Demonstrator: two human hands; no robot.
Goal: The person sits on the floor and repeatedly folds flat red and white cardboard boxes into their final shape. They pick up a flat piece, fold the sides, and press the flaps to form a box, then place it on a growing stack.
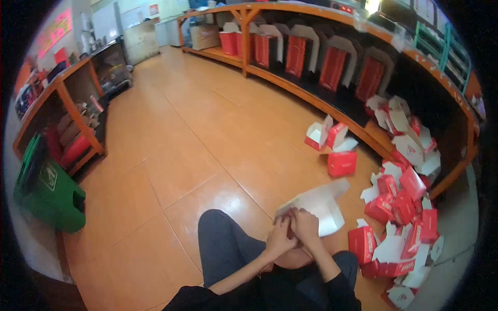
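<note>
Both hands (280, 238) together, in a firm grip on one end of an open carton (322, 211).

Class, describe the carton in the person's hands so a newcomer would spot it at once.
On the orange floor, find the bent grey knee near bottom centre. To its right, the left hand and right hand hold the white-lined carton. Unlike the loose red cartons nearby, this one alone is held.
</note>
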